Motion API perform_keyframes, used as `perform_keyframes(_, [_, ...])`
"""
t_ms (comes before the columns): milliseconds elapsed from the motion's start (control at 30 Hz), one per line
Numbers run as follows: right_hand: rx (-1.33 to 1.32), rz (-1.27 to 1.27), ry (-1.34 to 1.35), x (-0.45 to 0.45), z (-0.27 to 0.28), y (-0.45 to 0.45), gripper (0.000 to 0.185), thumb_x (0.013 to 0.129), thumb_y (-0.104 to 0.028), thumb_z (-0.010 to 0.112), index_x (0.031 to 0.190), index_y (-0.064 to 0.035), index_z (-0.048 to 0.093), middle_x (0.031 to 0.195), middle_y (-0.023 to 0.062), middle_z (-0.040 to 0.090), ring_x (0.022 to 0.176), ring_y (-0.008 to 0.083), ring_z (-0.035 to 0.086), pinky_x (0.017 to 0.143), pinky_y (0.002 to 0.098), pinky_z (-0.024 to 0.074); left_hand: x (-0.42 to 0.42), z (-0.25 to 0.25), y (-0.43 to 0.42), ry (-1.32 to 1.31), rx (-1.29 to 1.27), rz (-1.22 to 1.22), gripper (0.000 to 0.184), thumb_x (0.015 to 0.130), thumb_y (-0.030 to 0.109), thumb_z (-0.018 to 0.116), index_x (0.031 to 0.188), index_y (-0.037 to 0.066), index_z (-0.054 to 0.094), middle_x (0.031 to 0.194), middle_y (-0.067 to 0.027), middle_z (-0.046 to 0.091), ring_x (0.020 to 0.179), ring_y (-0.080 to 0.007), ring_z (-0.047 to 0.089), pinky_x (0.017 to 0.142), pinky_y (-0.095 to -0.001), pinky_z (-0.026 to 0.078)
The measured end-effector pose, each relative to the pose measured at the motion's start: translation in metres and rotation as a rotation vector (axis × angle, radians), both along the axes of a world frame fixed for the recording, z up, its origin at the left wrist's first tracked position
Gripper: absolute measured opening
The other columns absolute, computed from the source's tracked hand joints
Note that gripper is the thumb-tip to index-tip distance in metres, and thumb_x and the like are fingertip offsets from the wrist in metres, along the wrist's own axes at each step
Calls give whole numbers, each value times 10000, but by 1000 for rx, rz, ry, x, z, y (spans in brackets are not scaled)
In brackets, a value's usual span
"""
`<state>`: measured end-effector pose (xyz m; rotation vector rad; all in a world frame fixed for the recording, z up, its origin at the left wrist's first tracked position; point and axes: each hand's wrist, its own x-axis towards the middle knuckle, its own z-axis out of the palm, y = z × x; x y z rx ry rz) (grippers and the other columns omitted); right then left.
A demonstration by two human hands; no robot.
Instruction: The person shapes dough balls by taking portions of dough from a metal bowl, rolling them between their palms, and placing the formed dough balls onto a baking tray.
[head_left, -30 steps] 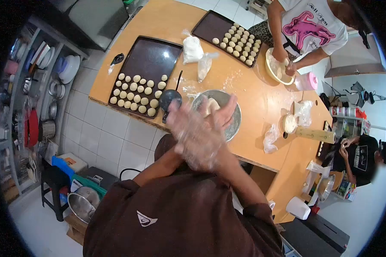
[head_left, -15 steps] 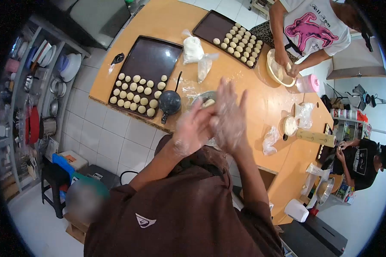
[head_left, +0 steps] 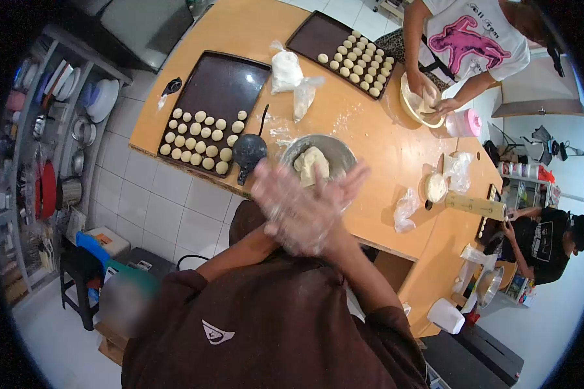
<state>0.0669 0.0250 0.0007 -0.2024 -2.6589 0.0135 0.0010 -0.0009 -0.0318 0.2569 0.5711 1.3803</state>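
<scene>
My left hand (head_left: 279,194) and my right hand (head_left: 334,201) are pressed against each other, blurred and whitened with flour, in front of a metal bowl (head_left: 344,155). Fingers of the right hand spread outward over the bowl's near rim. Whether anything lies between the palms is hidden. Inside the bowl rests a pale lump of dough (head_left: 311,163). Left of it a dark round pan-like tool (head_left: 249,150) lies at the table edge. Beside that, a dark tray (head_left: 224,81) holds several small dough balls (head_left: 195,129) in rows.
Farther back are a second tray (head_left: 318,35) of dough balls and bags of white powder (head_left: 285,71). A co-worker's hands (head_left: 429,104) are over a yellow bowl (head_left: 409,110). On the right are a pink-lidded jar (head_left: 467,123), a roll (head_left: 477,206) and another person (head_left: 548,246).
My hands have moved against each other and shifted slightly, uncovering the bowl and dough again. The co-worker's hands have lowered into the yellow bowl.
</scene>
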Motion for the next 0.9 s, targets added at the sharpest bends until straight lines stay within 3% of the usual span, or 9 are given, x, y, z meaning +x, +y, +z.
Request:
perform_keyframes(100, [-376,-367,157,1,-2,38,625,963,-389,402,1480,-44,344,1565,179,262,1473,319,181,1178,559,81,-14,11,-17,20,-160,-94,687,1010,562,210,1530,113,194,1533,-124,343,1409,-253,325,1185,-384,209])
perform_keyframes(133, [-354,-360,93,7,-10,36,622,960,-374,402,1485,-47,335,1565,186,254,1472,321,180,1176,560,92,-24,-4,-11,-278,83,-140,693,1012,555,207,1540,110,146,1550,-156,297,1425,-274,291,1176,-390,228])
perform_keyframes(300, [-154,-427,-219,-6,-48,-18,649,932,-339,433,1494,-41,303,1552,206,264,1467,334,182,1173,564,101,-12,-16,9,-157,153,5,795,964,650,193,1552,124,95,1611,-140,87,1487,-217,95,1198,-371,88])
perform_keyframes(367, [-622,-791,-204,-27,4,-14,690,934,-397,436,1493,-22,282,1554,206,262,1473,306,182,1171,575,96,0,-16,3,-120,116,-131,812,955,669,190,1550,123,114,1611,-133,92,1486,-205,89,1199,-368,56])
perform_keyframes(500, [-367,-395,199,3,-14,45,738,925,-467,427,1494,-21,274,1568,189,241,1475,282,189,1177,567,67,-22,-3,-13,-296,-178,-41,714,999,592,222,1559,181,55,1603,-100,131,1478,-218,118,1189,-337,148])
perform_keyframes(633, [-491,-103,-99,7,-31,-18,678,948,-402,414,1475,8,296,1573,149,260,1474,305,188,1169,575,27,-23,-20,10,-125,207,39,754,994,601,257,1556,143,52,1615,-103,90,1484,-235,132,1198,-378,121])
perform_keyframes(733, [-436,-245,8,18,-24,6,647,957,-376,407,1480,-9,305,1572,139,266,1474,304,188,1173,567,33,9,-62,0,-484,192,-76,802,970,636,234,1553,119,44,1618,-112,54,1492,-250,74,1206,-386,58])
perform_keyframes(800, [-400,-329,93,20,-18,26,628,963,-359,402,1484,-20,310,1572,132,269,1474,303,189,1176,562,37,-5,-7,-23,25,95,-60,769,987,592,236,1552,103,51,1602,-130,152,1474,-251,176,1206,-389,93])
perform_keyframes(900, [-336,-258,12,27,-27,15,622,979,-376,361,1495,-35,302,1568,148,270,1475,317,177,1173,566,58,-28,6,-11,-187,88,-67,861,937,664,296,1551,109,56,1609,-157,80,1484,-278,116,1205,-412,84])
